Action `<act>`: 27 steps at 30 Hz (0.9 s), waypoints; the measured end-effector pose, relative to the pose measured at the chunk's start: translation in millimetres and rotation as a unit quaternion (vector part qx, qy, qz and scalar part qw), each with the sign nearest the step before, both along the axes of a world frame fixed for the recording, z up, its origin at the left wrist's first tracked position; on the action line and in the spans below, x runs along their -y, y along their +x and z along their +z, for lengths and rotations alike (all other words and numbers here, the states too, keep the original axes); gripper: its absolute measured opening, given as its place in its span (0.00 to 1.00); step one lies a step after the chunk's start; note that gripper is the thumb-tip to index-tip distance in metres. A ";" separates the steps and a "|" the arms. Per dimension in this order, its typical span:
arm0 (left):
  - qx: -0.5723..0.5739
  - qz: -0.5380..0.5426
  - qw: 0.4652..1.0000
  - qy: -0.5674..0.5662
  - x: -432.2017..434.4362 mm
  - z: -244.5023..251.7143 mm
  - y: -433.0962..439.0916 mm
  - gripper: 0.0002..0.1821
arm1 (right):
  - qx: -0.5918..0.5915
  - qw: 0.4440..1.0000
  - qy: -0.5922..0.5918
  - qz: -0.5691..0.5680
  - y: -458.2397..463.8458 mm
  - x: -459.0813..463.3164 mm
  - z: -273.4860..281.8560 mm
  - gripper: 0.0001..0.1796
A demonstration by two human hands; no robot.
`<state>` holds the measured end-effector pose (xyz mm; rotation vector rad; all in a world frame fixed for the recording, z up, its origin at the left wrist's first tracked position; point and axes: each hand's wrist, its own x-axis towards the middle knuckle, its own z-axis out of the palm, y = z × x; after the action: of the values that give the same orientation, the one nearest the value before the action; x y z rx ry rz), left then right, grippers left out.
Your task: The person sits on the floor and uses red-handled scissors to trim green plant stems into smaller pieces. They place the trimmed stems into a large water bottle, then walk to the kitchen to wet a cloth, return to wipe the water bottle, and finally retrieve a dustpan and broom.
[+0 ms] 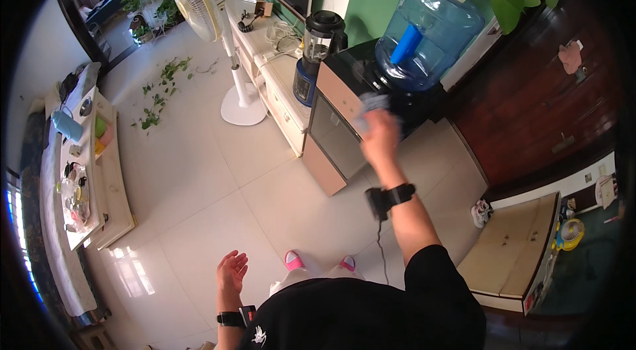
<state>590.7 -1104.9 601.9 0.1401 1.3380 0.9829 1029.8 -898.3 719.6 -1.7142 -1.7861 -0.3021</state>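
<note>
My right hand (381,135) grips a bluish-grey cloth (371,105), blurred by motion, at the top front edge of a water dispenser (343,91). The dispenser has a black top, pinkish panels and a dark glass door. A large blue-tinted water bottle (437,42) stands upside down on it, with a solid blue handle in its side. Low beside my body, my left hand (232,269) holds nothing, its fingers loosely curled and apart. Whether the cloth touches the panel or the black top is hard to tell.
Left of the dispenser, a blender (318,52) stands on a white TV cabinet (285,111) with tangled cables. A standing fan (243,106) is beside it. Trailing vines (156,101) lie over the floor. A low cabinet (512,245) is at right, a cluttered table (102,196) at left.
</note>
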 end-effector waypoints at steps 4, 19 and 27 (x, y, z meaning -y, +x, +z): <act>0.021 -0.033 0.999 0.035 -7.7 -2.1 -6.0 0.19 | -0.214 0.961 -0.037 0.171 -50.0 31.5 3.8 0.20; -0.037 0.067 0.996 0.046 -64.1 11.5 6.3 0.17 | -0.006 0.999 0.046 0.023 -17.0 -173.6 35.5 0.16; -0.021 0.132 0.991 0.020 -100.4 2.6 26.8 0.16 | 0.065 0.945 -0.207 -0.244 5.8 -256.4 32.2 0.31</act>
<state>617.6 -1004.5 604.5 0.0138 1.3993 1.2344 1035.6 -641.9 751.8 -2.4909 -1.5651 -0.2618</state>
